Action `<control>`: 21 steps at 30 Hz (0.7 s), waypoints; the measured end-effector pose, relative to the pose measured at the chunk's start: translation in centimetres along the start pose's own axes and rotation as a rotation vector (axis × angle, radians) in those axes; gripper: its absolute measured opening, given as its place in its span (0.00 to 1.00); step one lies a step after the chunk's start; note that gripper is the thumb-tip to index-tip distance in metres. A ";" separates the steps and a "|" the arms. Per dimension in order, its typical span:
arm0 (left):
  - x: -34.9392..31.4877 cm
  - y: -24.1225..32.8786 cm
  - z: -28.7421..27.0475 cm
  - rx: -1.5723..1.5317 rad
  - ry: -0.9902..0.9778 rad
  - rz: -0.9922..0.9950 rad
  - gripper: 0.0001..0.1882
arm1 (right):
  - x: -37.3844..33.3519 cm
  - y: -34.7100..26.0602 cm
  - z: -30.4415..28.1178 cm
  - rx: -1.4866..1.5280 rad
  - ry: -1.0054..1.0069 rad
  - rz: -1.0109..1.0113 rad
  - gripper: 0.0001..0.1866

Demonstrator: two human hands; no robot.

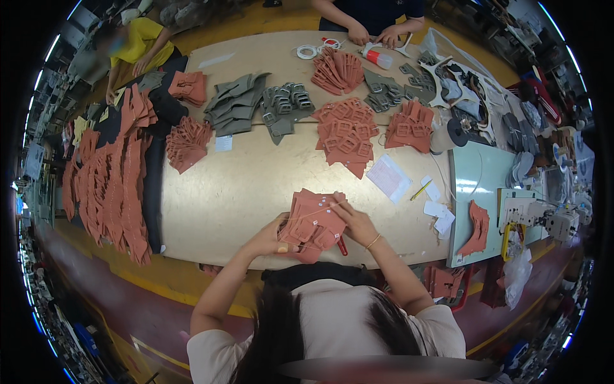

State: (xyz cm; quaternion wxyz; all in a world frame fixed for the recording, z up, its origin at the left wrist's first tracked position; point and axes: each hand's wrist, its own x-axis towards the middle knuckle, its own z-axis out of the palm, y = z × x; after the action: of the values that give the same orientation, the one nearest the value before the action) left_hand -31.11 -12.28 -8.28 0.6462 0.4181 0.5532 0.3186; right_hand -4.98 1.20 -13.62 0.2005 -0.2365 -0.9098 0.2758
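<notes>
A stack of terracotta cut pieces (312,221) with small white stickers is between my hands at the table's near edge. My left hand (267,238) is closed on its left side, the fingers partly hidden by the pieces. On the upper right edge lies my right hand (354,221), its fingers gripping the stack. A thin, light band or thread runs across the stack, slightly blurred. Just beside the stack, below my right hand, a red-handled tool (343,246) shows in part.
Terracotta strap pieces with buckles (346,131) and grey-green pieces (233,102) lie in bundles across the table (211,192). Papers (389,177) and a yellow pen (421,189) are to the right, near a sewing machine (543,217). Two people work at the far side.
</notes>
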 end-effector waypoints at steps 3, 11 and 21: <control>-2.1 4.2 -0.2 0.146 -0.018 0.008 0.53 | 2.1 -0.1 -3.7 0.007 -0.001 -0.029 0.35; -6.1 13.8 1.4 0.746 -0.130 0.474 0.38 | 6.6 -1.5 -10.0 0.291 0.019 -0.124 0.47; -10.1 9.7 4.3 0.397 0.299 0.292 0.38 | 4.6 -3.2 -5.6 0.889 -0.481 -0.041 0.25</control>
State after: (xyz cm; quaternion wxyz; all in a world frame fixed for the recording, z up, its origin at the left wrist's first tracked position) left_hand -28.22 -17.59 5.08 0.4102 0.5601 0.6277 0.3521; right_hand -6.90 3.62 -6.34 0.0720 -0.0402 -0.7292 0.6793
